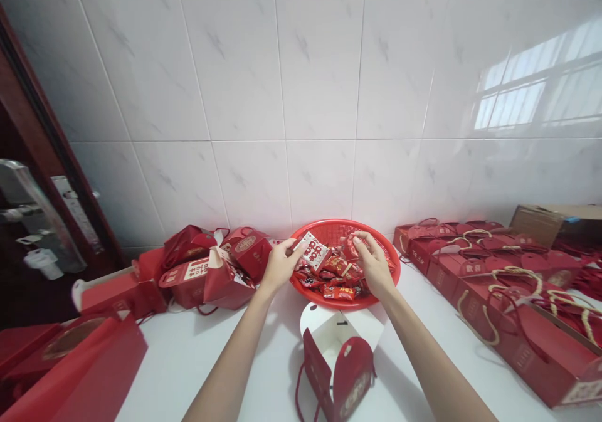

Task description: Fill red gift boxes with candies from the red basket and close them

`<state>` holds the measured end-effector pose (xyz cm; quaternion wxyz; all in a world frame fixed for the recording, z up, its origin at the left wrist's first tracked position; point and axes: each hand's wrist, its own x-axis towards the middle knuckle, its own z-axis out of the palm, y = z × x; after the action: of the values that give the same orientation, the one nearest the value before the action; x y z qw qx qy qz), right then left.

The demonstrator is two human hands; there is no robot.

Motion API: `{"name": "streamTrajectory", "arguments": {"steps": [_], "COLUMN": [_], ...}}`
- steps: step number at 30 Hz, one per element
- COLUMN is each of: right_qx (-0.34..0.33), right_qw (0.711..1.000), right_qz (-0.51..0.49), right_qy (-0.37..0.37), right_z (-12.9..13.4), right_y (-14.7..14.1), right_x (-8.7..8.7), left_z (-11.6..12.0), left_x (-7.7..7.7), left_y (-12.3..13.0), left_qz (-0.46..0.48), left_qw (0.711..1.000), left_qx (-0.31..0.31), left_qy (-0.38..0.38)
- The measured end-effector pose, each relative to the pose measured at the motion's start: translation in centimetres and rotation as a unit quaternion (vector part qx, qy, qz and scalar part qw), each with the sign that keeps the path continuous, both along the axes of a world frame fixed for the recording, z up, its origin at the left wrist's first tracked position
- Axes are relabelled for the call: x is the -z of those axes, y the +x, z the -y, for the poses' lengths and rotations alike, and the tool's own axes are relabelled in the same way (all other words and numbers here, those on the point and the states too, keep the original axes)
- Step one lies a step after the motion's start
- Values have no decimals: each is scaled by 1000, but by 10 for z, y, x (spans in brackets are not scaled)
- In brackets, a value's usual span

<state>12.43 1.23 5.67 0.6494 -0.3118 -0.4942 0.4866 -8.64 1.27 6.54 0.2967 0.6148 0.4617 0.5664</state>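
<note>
A round red plastic basket (pixel 332 224) stands against the tiled wall, holding many red-wrapped sweets (pixel 339 293). Over its left side, my left hand (pixel 281 263) has its fingers closed on a white and red square packet (pixel 314 251). My right hand (pixel 374 260) is at the basket's right side, its fingers pinched on a red packet (pixel 348 247) that they partly cover. In front of the basket, between my forearms, a small red gift box (pixel 339 372) stands with its flaps up and its white inside showing.
Several folded red boxes (pixel 230 293) are piled at the left, with a larger red box (pixel 89 372) nearer. Rows of red boxes with cord handles (pixel 498 296) line the right. A cardboard box (pixel 538 224) stands at the back right, a door handle (pixel 35 202) at the far left.
</note>
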Motion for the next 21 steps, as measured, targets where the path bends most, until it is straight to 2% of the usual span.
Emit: {"name": "streamTrajectory", "arguments": {"steps": [2,4,7,10,15,18,21], "right_qx": [-48,-70,-40,7,32,20,34], "right_qw": [998,997,999,998,988,985,984], "right_qz": [-19,-12,24,67,148,168,168], "right_qy": [-28,-37,-17,7,34,32,53], "right_z": [3,6,8,7,4,4,6], "right_y": [0,-1,0,4,7,6,4], "right_x": [-2,-5,-7,-8,-8,-7,-6], "left_z": [-1,-2,0,9,26,29,29], "left_x": [1,2,2,-5,-15,-14,-11], "left_y": [1,2,0,-3,1,7,10], "left_qz": [9,14,-22,-147,-347,-434,-462], "left_qw": [1000,999,999,988,932,894,880], "left_qx": [20,14,-25,-42,80,76,63], "left_qy": [-14,-26,-39,-36,-60,-77,-89]}}
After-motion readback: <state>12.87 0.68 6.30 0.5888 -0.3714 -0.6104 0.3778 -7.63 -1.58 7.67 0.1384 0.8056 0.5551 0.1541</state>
